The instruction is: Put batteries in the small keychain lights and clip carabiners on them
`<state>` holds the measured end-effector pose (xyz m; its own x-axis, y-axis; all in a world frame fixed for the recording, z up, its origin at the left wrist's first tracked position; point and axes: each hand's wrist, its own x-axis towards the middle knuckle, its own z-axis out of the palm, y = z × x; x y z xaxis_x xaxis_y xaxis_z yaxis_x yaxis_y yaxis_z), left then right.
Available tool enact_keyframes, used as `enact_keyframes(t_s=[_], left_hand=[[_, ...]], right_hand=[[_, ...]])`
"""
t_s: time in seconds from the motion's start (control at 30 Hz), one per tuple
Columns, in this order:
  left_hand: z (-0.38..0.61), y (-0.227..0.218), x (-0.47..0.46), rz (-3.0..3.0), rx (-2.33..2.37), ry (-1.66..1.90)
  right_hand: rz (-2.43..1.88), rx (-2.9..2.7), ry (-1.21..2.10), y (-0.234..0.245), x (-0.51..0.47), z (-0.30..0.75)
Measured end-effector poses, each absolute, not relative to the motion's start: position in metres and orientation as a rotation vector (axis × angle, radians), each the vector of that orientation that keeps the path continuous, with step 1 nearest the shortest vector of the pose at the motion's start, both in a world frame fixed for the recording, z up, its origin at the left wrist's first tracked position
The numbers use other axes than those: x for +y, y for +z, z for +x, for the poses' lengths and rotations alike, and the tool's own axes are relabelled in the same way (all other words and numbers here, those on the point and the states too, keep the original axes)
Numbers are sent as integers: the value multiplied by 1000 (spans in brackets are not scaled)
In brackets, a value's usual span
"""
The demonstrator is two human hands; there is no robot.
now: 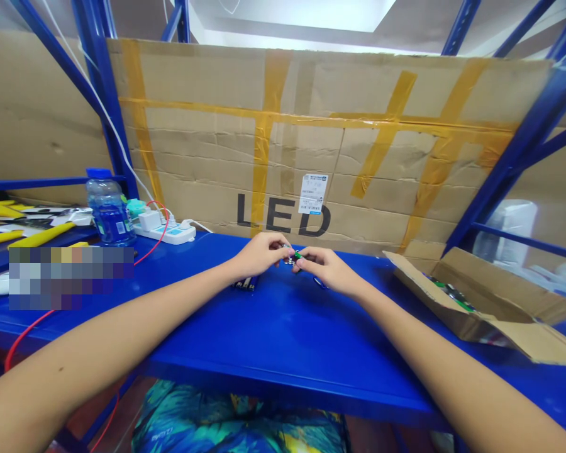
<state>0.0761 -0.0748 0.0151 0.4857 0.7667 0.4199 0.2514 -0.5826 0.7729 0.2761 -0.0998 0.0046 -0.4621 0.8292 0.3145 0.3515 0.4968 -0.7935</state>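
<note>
Cardboard (202, 157) backs the blue bench (273, 340). From where I stand, the left hand (263, 254) and right hand (327, 269) together pinch a small green-and-silver part (291, 258) at the frame's centre. Fine manipulation seems the step; the next move likely calls for steadiness.

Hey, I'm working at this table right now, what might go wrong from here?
The small green and silver part is held at the fingertips of your left hand and right hand, so it might slip and drop.

The red cable runs close to your left forearm in view, and might snag.

The bottle stands beside the power strip; a leak could be hazardous.
</note>
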Motion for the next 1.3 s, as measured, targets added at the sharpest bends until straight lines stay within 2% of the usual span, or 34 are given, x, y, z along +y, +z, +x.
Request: enact_keyframes(t_s=[0.3, 0.6, 1.3], left_hand=[[81, 8, -75, 2248, 786, 1081], [67, 16, -56, 1420, 611, 1159], [64, 15, -54, 1227, 549, 1114]], right_hand=[[-1023, -1922, 983, 4, -101, 274], [-1210, -1973, 802, 10, -105, 274], [-1206, -2049, 699, 16, -111, 274]])
